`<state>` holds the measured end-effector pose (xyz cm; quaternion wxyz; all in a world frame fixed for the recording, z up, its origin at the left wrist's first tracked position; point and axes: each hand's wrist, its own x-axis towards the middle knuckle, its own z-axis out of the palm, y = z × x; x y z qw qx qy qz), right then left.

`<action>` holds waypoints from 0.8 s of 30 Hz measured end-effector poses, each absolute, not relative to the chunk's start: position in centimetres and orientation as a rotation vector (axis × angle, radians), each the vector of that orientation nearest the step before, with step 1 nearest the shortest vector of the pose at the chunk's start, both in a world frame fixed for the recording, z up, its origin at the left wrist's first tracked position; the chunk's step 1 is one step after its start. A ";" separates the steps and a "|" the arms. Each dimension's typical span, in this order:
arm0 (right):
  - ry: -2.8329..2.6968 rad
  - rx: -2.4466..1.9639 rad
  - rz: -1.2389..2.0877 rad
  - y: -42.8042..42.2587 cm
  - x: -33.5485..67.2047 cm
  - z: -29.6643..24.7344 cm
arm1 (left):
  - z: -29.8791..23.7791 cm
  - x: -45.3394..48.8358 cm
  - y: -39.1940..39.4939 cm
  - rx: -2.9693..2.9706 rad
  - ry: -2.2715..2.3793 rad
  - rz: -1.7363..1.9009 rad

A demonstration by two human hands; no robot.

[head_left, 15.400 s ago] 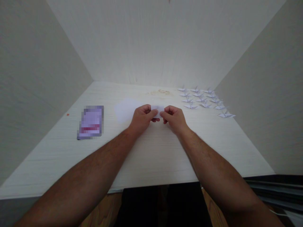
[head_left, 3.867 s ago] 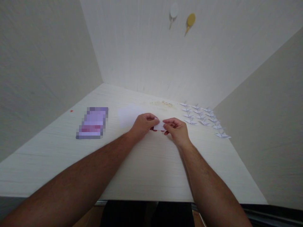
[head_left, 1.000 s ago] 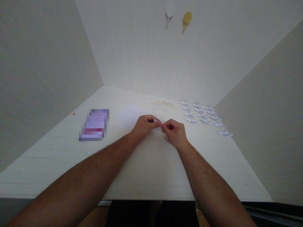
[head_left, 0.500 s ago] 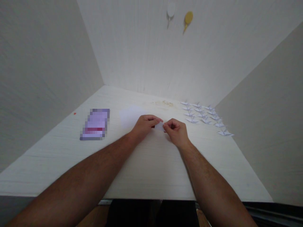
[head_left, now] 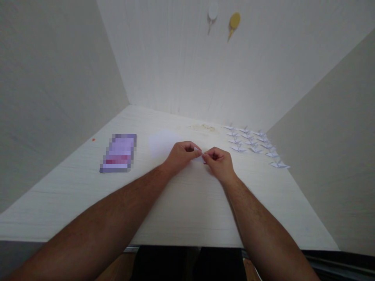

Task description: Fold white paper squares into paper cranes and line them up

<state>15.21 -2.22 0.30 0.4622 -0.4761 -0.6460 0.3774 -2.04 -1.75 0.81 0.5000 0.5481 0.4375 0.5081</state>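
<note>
A small folded piece of white paper (head_left: 198,152) is pinched between my two hands above the middle of the white table (head_left: 187,207). My left hand (head_left: 184,154) grips its left side, with the thumb pressed on it. The right end is held in the fingertips of my right hand (head_left: 217,160). My fingers cover much of the paper, so its exact folds are hidden. Right of my hands, several folded white paper cranes (head_left: 248,140) stand in rows. Behind my left hand lies white sheet paper (head_left: 162,142).
A blurred-out purple rectangular object (head_left: 119,153) lies at the left. Near the left wall is a tiny red bit (head_left: 93,139). A white hook (head_left: 213,12) and a yellow hook (head_left: 234,21) are on the back wall. Walls close in three sides of the table.
The paper's visible part has shifted, now rising above my left thumb where it lay lower between the hands before. My left thumb has moved slightly toward my right fingertips.
</note>
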 end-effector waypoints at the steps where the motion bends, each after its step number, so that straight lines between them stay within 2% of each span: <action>1: -1.587 -1.168 0.933 -2.2 15.2 0.2 | 0.8 -2.0 -1.7 1.325 1.067 1.230; 15: -1.583 -1.158 0.936 -2.1 15.4 0.8 | 0.4 -1.5 -1.7 1.156 0.982 1.296; 24: -1.585 -1.185 0.956 -2.1 15.4 0.9 | 0.8 -1.6 -1.8 1.275 1.096 1.258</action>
